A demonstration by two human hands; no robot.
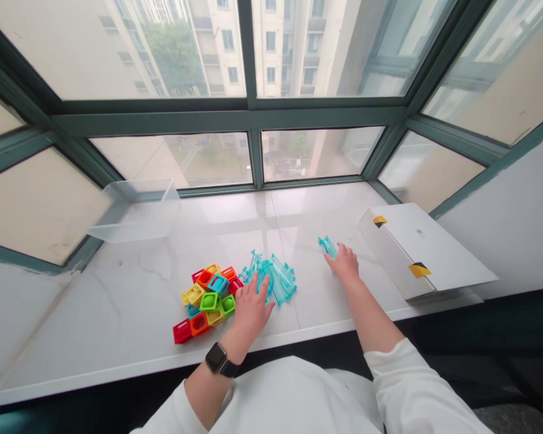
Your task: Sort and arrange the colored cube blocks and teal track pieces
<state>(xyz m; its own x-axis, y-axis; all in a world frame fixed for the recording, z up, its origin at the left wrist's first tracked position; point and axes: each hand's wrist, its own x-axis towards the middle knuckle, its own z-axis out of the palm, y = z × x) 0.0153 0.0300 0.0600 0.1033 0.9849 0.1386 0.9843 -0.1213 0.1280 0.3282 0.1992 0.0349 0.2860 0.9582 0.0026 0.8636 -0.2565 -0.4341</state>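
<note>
My left hand [252,305], with a black watch on its wrist, lies with fingers spread at the near edge of a pile of clear turquoise track pieces [280,277]. Just left of that hand is a heap of coloured plastic blocks [210,301] in red, orange, yellow, green and blue, with round openings in their faces. To the right, my right hand [345,265] is closed on a single clear turquoise track piece [328,246], which points up and left from the fingers. Part of that piece is hidden by the hand.
A clear plastic bin [138,232] stands at the back left of the white marble sill [117,337]. At the right lies a white box [434,247] with yellow and black tabs. Green-framed windows [253,114] close off the back and sides.
</note>
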